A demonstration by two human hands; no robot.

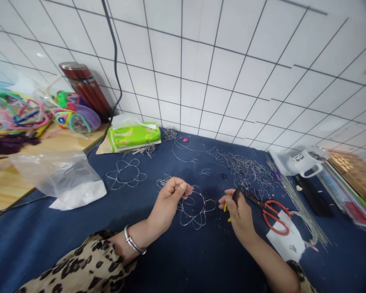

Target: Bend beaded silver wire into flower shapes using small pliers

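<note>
My left hand (171, 198) pinches the edge of a flower-shaped wire frame (198, 214), which has looped petals and small pinkish beads along its inner ring. To the right of it, my right hand (240, 215) is closed around small pliers (237, 196) with a dark head and yellow handles. The fingers cover much of the tool, and it stands apart from the wire frame. A similar wire flower (128, 175) lies flat on the dark blue cloth, left of my left hand. Partly behind that hand is a small bundle of wire (163, 181).
Orange-handled scissors (276, 217) lie right of my right hand, beside straight wires (295, 203). Tangled wire (250, 169) spreads behind. A green tissue pack (134, 136), plastic bag (61, 175) and red thermos (87, 87) are left; a white mug (306, 162) stands right.
</note>
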